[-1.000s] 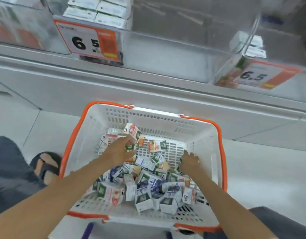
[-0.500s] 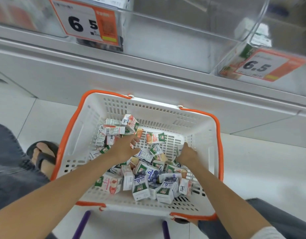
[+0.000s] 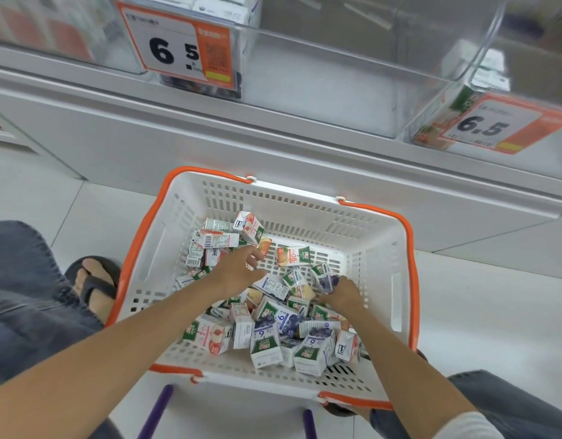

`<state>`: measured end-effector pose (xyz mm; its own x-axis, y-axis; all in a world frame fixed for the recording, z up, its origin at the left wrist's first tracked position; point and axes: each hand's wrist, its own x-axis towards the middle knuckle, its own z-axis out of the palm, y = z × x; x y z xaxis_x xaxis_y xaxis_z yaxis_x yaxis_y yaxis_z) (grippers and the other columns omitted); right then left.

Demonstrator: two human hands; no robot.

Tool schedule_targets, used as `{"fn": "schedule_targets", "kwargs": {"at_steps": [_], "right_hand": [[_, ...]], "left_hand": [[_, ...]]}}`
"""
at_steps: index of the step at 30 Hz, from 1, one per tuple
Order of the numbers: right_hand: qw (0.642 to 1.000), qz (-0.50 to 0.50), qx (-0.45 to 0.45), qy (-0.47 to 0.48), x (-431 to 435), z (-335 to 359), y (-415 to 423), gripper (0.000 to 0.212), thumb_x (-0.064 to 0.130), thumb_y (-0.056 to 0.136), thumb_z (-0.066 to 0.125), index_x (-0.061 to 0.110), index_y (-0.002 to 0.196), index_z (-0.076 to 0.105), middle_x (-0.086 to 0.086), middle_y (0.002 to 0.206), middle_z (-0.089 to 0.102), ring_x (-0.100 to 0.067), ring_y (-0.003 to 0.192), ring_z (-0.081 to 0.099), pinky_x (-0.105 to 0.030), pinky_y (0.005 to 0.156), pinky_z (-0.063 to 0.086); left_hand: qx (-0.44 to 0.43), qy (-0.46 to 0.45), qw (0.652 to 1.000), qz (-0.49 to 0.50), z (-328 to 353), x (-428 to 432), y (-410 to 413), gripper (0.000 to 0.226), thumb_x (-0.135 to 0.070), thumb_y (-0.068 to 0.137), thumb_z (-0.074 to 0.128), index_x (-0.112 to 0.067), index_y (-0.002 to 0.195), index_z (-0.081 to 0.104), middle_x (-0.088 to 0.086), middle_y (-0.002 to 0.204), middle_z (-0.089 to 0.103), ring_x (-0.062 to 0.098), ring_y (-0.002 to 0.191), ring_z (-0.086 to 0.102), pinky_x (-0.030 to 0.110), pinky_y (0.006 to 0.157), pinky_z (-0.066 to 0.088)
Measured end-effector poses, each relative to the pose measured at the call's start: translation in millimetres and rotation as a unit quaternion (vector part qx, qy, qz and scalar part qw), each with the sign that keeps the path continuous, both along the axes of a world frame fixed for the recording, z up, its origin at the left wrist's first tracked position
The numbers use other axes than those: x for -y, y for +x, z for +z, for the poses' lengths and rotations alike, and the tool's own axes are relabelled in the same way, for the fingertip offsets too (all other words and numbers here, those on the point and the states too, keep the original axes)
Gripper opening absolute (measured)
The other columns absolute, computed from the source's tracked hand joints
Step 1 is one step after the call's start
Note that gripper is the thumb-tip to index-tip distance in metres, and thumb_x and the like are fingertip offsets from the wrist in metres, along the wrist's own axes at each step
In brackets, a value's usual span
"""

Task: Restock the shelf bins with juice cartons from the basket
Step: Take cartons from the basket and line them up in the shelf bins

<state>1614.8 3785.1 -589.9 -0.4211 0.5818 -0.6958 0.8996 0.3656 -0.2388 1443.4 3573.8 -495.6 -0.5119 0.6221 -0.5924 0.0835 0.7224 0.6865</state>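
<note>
Basket (image 3: 411, 264), on the floor under the shelf bins (image 3: 321, 99): heaped with juice cartons (image 3: 267, 343).
Left hand (image 3: 238, 270): fingers spread over the heap, holding nothing.
Right hand (image 3: 343, 293): pinches a purple carton (image 3: 324, 277) inside the basket.
Progress: middle bin looks bare; most restocking seems left.

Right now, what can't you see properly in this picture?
In the head view:
- left hand: its back hides whether it grips a carton.
- top-left cartons: cut off by the top edge.
- right-bin carton: blurred, partly behind the price tag.
- basket floor: mostly buried under the carton pile.
</note>
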Motion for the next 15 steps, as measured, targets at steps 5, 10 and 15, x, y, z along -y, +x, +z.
{"fn": "schedule_targets", "kwargs": {"at_steps": [5,10,15], "right_hand": [[0.981,-0.107,-0.148,-0.069,5.1,24.1,-17.1,0.014,0.031,0.081,0.069,0.017,0.082,0.064,0.006,0.064,0.06,-0.01,0.052,0.051,-0.024,0.051,0.046],[0.924,0.029,-0.229,-0.304,26.1,73.8,-61.0,0.043,0.034,0.074,0.08,0.042,0.113,0.065,0.011,0.108,0.071,-0.006,0.098,0.066,-0.022,0.083,0.051],[0.928,0.201,-0.101,-0.297,47.0,65.5,-64.3,0.076,0.019,0.084,0.073,0.025,0.149,0.033,0.0,0.148,0.044,-0.017,0.136,0.039,-0.038,0.113,0.032]], "left_hand": [[0.083,0.006,0.99,0.111,-3.4,-6.1,-3.9,0.027,-0.029,0.092,0.063,-0.017,0.116,0.058,0.002,0.11,0.061,0.001,0.07,0.062,0.02,0.066,0.055],[0.363,0.043,0.889,0.276,2.2,-27.4,-1.9,0.057,-0.046,0.084,0.068,-0.01,0.125,0.052,0.008,0.122,0.061,0.026,0.113,0.061,0.047,0.089,0.056],[0.314,0.04,0.889,0.332,-2.2,-0.4,-20.5,0.047,-0.017,0.082,0.073,-0.007,0.123,0.052,0.019,0.122,0.064,0.031,0.104,0.066,0.044,0.07,0.059]]}}
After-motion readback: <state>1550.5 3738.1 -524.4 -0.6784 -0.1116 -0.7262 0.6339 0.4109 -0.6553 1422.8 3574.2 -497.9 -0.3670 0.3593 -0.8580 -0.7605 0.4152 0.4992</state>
